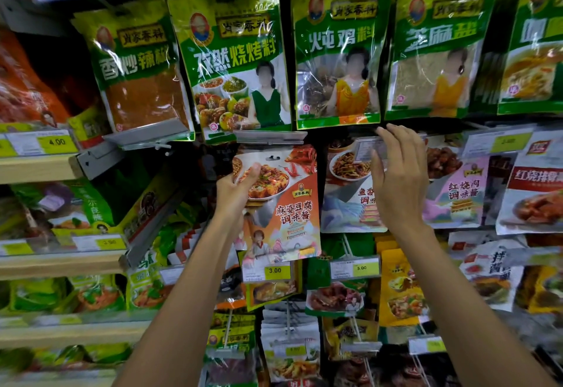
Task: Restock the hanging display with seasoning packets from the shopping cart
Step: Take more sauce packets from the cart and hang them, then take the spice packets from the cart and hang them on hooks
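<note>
Left hand [240, 187] grips orange seasoning packet [283, 204] by upper left corner, thumb across front. Packet extends down and right from grip, top edge just under grey tag holder [269, 137]. Right hand [399, 179], right of packet, pinches clear price tag [367, 147] between thumb and fingers. Yellow 3.00 label [274, 271] below packet.

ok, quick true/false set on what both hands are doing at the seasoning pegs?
1. The left hand grips the orange packet at its upper left edge. True.
2. The right hand holds a second packet. False: it pinches the clear tag holder on the neighbouring peg.
3. The yellow price tag just below the orange packet reads 3.00. True.
4. The packets hanging directly above the hands are red. False: green packets hang there.
</note>
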Demonstrator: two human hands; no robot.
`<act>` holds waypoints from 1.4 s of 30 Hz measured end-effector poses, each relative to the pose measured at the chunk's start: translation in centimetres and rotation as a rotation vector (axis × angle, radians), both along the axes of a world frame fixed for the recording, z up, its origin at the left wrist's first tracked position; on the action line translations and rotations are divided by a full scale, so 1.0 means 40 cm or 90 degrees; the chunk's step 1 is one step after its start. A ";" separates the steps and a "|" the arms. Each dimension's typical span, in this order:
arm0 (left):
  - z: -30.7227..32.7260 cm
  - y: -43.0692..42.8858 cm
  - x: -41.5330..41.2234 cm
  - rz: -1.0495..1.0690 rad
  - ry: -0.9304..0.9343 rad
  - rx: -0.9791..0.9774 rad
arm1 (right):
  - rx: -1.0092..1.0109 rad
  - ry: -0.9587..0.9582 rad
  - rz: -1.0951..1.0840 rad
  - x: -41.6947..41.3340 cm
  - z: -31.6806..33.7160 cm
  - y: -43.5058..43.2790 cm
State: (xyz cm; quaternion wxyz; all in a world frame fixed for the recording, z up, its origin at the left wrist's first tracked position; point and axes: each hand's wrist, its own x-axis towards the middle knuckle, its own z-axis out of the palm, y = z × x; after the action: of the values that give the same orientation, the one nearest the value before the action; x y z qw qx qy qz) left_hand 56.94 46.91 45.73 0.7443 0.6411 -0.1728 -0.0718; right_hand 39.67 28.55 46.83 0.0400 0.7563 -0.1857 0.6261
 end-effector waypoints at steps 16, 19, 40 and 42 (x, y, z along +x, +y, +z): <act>-0.012 -0.035 0.004 0.044 -0.031 -0.002 | 0.005 0.004 0.001 -0.005 0.000 0.003; -0.010 -0.050 0.009 0.080 -0.057 0.001 | 0.005 0.007 -0.005 -0.007 0.002 0.004; -0.100 0.065 -0.084 0.275 -0.265 0.186 | 0.074 0.060 -0.011 -0.137 -0.094 0.085; -0.157 0.064 -0.162 0.238 -0.279 0.171 | 0.148 0.095 0.014 -0.196 -0.177 0.105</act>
State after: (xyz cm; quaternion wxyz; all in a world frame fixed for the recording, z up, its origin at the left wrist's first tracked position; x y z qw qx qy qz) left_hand 50.44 49.47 39.44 0.5985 0.7544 -0.1973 0.1836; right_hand 31.82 32.75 39.74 -0.0410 0.8024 -0.2454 0.5425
